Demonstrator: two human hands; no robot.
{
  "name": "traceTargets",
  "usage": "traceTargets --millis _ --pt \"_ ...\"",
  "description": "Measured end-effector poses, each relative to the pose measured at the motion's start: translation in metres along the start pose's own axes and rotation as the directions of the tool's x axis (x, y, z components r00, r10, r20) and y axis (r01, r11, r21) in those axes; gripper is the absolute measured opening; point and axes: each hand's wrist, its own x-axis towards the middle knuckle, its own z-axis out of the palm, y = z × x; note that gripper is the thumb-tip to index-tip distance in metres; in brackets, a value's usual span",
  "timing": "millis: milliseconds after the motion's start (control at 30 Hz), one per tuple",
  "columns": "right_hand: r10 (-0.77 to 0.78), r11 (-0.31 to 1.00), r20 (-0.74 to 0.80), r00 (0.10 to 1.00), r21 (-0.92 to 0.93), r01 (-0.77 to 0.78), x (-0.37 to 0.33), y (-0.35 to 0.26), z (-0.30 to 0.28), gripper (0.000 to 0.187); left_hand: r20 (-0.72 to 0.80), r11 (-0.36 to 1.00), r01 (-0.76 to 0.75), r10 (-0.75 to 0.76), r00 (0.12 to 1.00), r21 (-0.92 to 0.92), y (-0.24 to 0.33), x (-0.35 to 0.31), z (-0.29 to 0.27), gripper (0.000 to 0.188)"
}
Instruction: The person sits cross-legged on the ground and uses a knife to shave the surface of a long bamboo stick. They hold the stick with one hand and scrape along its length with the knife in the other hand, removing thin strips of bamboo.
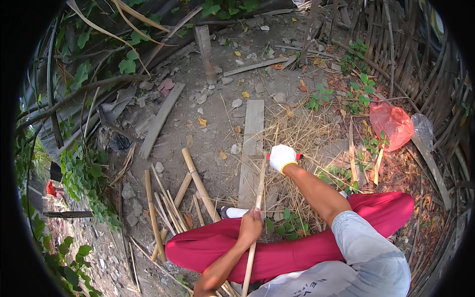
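My bare left hand is closed around a long, pale bamboo strip, which slants up from beside my lap. In a white glove, my right hand grips a knife with a red handle. The handle shows on both sides of the fist. A short dark blade points left from it and meets the strip near its far end; whether it is cutting in, I cannot tell. Beneath that end a flat grey board lies on the ground.
Cut bamboo poles and thin strips lie left of my crossed legs. Dry shavings are heaped beyond my right hand. Another plank lies further left. A red plastic bag sits by the stick fence at right.
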Motion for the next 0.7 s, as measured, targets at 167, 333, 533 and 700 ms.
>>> traceTargets --millis 167,333,533,700 --pt "0.327 0.945 0.000 0.945 -0.005 -0.327 0.041 0.061 -0.012 0.026 0.074 0.965 -0.199 0.189 0.979 0.171 0.032 -0.035 0.005 0.041" --pt "0.279 0.954 0.002 0.960 -0.118 -0.276 0.023 0.107 -0.043 0.028 0.105 0.990 0.067 -0.054 0.993 -0.126 0.007 -0.015 -0.008 0.034" --pt "-0.057 0.986 0.022 0.998 0.156 0.053 -0.058 0.051 -0.059 0.033 0.056 0.999 0.034 -0.032 0.998 -0.038 0.014 -0.006 -0.004 0.038" --pt "-0.232 0.962 0.186 0.955 0.190 0.196 -0.103 -0.014 -0.047 0.029 -0.015 0.989 -0.124 0.126 0.992 0.082 0.019 -0.008 0.001 0.039"
